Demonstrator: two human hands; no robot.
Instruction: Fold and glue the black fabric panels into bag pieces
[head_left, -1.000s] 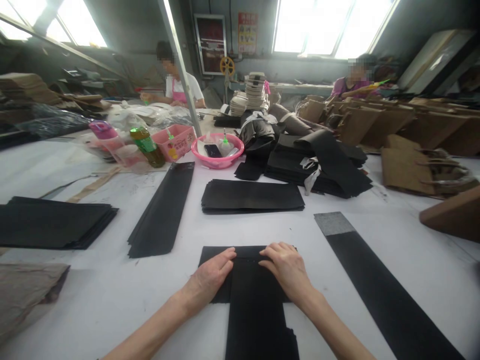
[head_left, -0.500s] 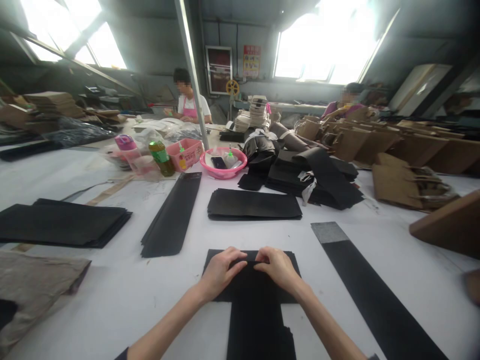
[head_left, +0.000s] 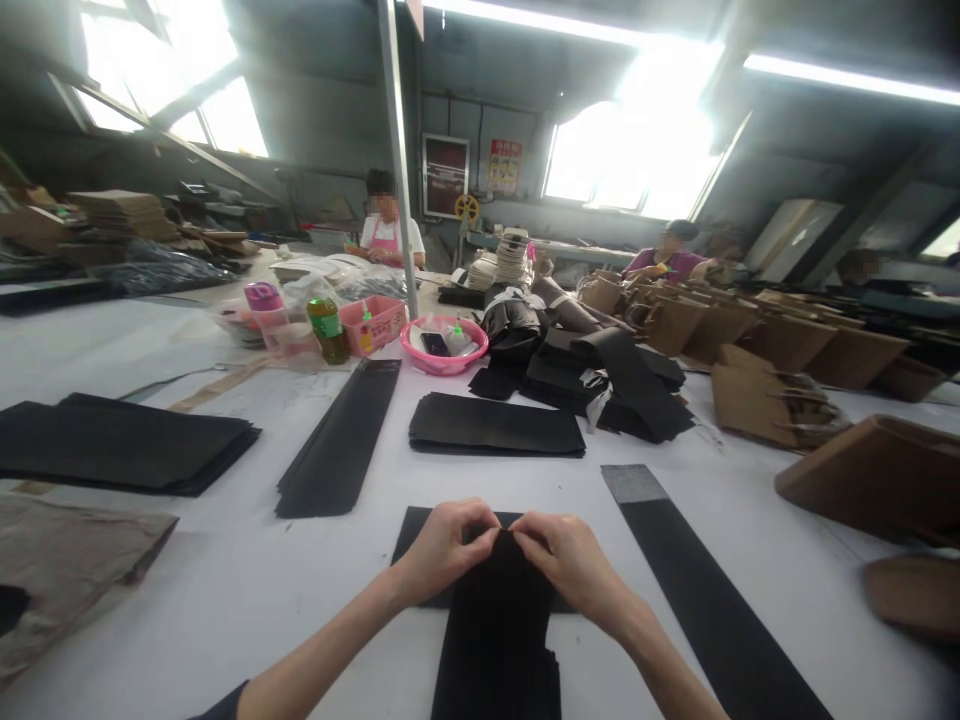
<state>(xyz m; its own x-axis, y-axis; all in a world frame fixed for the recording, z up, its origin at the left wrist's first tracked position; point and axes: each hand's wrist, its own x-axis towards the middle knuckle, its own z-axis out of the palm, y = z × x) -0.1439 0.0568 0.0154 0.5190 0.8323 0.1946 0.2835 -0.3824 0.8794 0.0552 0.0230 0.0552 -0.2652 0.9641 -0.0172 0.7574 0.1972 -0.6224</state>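
Note:
A black paper piece (head_left: pixel 495 620) lies lengthwise in front of me on the white table (head_left: pixel 225 580), over a wider black sheet (head_left: pixel 412 535). My left hand (head_left: pixel 442 548) and my right hand (head_left: pixel 566 560) meet at its far end, fingers curled and pinching the top edge, which is lifted slightly off the sheet below.
Stacks of black sheets lie at left (head_left: pixel 120 445), centre-left (head_left: pixel 341 440) and centre (head_left: pixel 495 425). A long black strip (head_left: pixel 697 590) runs at right. Beyond are a pink basin (head_left: pixel 444 345), a pink basket (head_left: pixel 373 322), a green bottle (head_left: pixel 328 328), brown paper bags (head_left: pixel 870 480) and two seated people.
My hands went from lying flat on the black piece to drawing together and pinching its far edge, lifting it. The camera view has tilted upward.

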